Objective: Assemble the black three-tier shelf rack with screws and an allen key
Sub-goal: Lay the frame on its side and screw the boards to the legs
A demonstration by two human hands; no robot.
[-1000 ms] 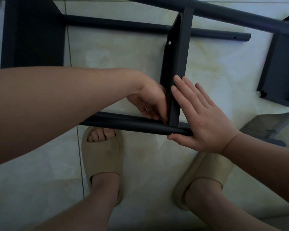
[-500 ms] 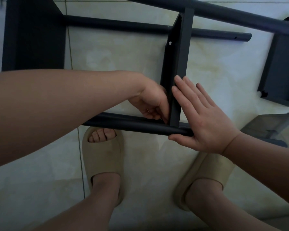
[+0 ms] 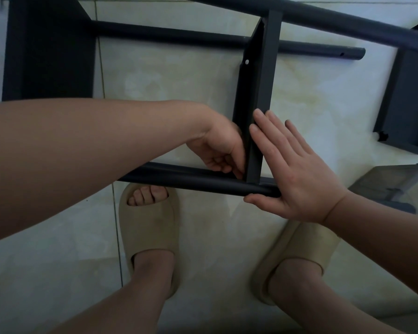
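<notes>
The black rack lies on its side on the tiled floor. Its middle shelf panel (image 3: 261, 75) stands on edge between the near tube (image 3: 179, 177) and a far tube (image 3: 348, 22). My left hand (image 3: 217, 150) is curled at the joint of panel and near tube, fingertips pinching a small tool there, seemingly the allen key, mostly hidden. My right hand (image 3: 295, 169) lies flat against the panel's right face, fingers straight, thumb under the tube's end. A pale screw head (image 3: 246, 61) shows higher on the panel's flange.
Another shelf panel (image 3: 48, 49) is at the far left and a third (image 3: 410, 92) at the right. A second tube (image 3: 179, 37) runs along the floor behind. My feet in beige slippers (image 3: 150, 227) stand just below the near tube. A grey translucent object (image 3: 391, 186) lies at the right.
My left hand's fingers have shifted slightly at the joint. The right hand and the rack have stayed in place.
</notes>
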